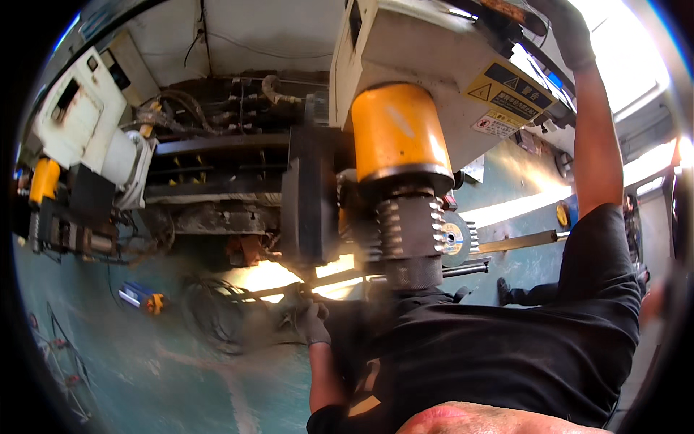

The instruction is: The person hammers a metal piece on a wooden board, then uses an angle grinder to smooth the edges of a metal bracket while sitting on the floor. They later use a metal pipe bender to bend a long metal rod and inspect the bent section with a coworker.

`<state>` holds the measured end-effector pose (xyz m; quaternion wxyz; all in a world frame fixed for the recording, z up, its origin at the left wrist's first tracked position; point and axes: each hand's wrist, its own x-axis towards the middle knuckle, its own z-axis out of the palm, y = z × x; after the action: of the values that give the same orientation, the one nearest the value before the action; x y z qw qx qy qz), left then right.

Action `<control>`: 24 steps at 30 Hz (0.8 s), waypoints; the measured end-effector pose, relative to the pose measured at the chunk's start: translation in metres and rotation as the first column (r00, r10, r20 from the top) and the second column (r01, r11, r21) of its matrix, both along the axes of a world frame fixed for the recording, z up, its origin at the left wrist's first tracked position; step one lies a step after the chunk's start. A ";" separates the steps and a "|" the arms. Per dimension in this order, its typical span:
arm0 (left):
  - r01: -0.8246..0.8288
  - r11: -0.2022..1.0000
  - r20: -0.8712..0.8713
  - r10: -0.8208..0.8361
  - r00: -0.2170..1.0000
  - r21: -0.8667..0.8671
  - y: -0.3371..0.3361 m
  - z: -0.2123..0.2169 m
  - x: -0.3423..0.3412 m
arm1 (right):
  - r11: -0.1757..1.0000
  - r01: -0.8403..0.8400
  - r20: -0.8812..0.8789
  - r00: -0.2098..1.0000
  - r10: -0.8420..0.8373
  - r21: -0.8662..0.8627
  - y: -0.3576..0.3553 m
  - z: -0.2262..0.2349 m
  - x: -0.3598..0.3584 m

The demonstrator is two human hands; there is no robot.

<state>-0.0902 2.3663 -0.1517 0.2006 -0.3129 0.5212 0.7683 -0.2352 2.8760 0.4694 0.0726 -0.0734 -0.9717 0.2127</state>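
1. A big cream-painted metal machine head (405, 50) hangs over the work, carrying a fat yellow cylinder housing (400, 130) with a dark ribbed steel spindle (412, 242) below it. This block stands right in front of the person and hides much of what lies behind it.
2. The left hand (312, 323), in a grey work glove, is closed around a long thin metal rod (340, 278) that runs across under the spindle; the rod lies low in the middle of the view, just beside the dark ribbed part.
3. The right hand (571, 29), also gloved in grey, reaches far up to a dark bar or lever (506, 16) on top of the machine head. The fingers seem wrapped over it, but I cannot tell for sure how firmly it grips.
4. A round grey abrasive disc (454, 239) sits just right of the spindle, and a flat steel bar (520, 241) sticks out to the right beyond it.
5. To the left stands a second cream-coloured machine unit (79, 116) with its own small yellow cylinder (43, 181), joined by dark hoses and cables (188, 108).
6. The floor is worn teal-green painted concrete (181, 383), dusty and scuffed. A small blue and orange hand tool (141, 298) lies on it, near a loose coil of dark cable (213, 315).
7. Bright daylight comes in at the upper right edge. The open floor lies to the lower left; in the middle the machine crowds close against the person's black shirt (506, 354).
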 end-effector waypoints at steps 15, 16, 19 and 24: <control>0.381 -0.010 0.132 -0.946 0.295 -0.925 -0.122 -0.094 0.025 | 0.748 -0.194 0.518 0.825 -0.226 0.635 -0.098 0.026 -0.145; 0.430 -0.020 0.155 -0.947 0.280 -0.903 -0.118 -0.084 0.022 | 0.739 -0.236 0.561 0.796 -0.225 0.631 -0.085 0.022 -0.159; 0.579 0.052 0.193 -0.915 0.354 -0.814 -0.112 -0.060 0.007 | 0.523 -0.396 0.507 0.858 -0.083 0.755 -0.084 0.008 -0.180; 0.697 0.091 0.214 -0.917 0.338 -0.711 -0.091 -0.032 -0.011 | 0.982 0.041 -0.396 0.918 0.036 0.182 -0.051 0.043 -0.140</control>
<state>-0.1017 2.2757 -0.1833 0.3791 0.0986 0.8726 0.2918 -0.3750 2.8250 0.5127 0.2750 -0.0228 -0.9522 0.1309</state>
